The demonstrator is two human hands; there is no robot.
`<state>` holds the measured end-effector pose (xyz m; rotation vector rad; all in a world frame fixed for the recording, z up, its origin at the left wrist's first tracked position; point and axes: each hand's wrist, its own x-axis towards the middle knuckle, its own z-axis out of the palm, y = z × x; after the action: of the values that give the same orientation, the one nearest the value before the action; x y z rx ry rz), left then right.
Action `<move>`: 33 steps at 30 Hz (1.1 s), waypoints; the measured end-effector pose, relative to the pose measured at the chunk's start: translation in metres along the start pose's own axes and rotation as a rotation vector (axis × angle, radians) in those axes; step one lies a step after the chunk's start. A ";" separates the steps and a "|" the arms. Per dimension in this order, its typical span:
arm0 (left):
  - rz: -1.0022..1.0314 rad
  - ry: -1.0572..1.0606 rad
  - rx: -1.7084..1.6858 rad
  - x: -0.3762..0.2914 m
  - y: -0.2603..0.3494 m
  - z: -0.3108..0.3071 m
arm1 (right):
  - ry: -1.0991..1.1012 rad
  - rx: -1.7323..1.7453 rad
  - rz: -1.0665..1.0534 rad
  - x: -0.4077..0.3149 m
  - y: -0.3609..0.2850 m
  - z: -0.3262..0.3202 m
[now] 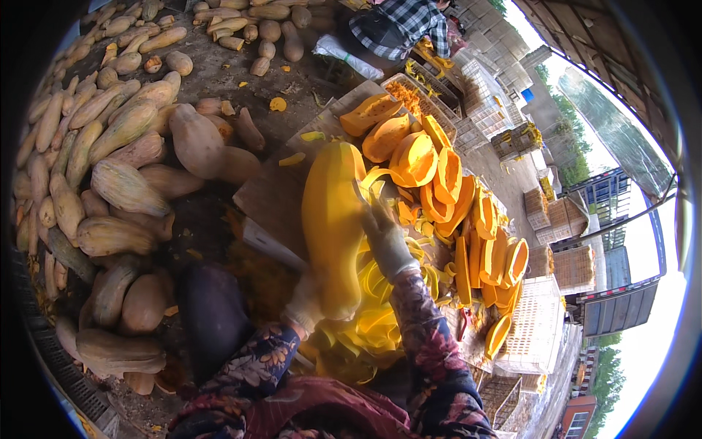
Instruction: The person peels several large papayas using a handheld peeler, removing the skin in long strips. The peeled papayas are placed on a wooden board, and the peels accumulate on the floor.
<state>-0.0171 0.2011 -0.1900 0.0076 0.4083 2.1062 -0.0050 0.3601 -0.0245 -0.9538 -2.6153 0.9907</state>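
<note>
A long squash (332, 219) lies lengthwise before me, its skin pared to yellow and its near end slightly blurred. Around that near end my gloved left hand (305, 308) is gripping it from the left. My gloved right hand (388, 236) is at the squash's right side, holding what looks like a peeler (360, 192), mostly hidden by the fingers. A curl of yellow peel (378, 174) hangs by the tool. Below the right wrist, a heap of peel strips (378, 313) fills the space before my lap.
Halved, hollowed squash (417, 159) lie on the board (274, 181) and to the right. Unpeeled squash (129, 186) are piled on the left. White plastic crates (532, 324) stand at right. Another person (406, 27) works at the far end, near a crate of orange pulp (406, 97).
</note>
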 end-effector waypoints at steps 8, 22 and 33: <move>-0.018 0.064 0.185 -0.011 0.002 -0.006 | -0.303 -0.289 -0.313 -0.191 0.003 -0.019; -0.090 0.138 0.033 -0.012 0.014 0.021 | -0.017 -0.181 -0.097 0.081 -0.040 -0.016; -0.158 0.103 0.098 -0.005 0.012 0.006 | -0.361 -0.532 -0.352 -0.177 0.006 -0.011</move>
<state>-0.0235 0.1932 -0.1802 -0.0740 0.5555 1.9344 0.1398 0.2575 -0.0111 -0.3797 -3.2836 0.4127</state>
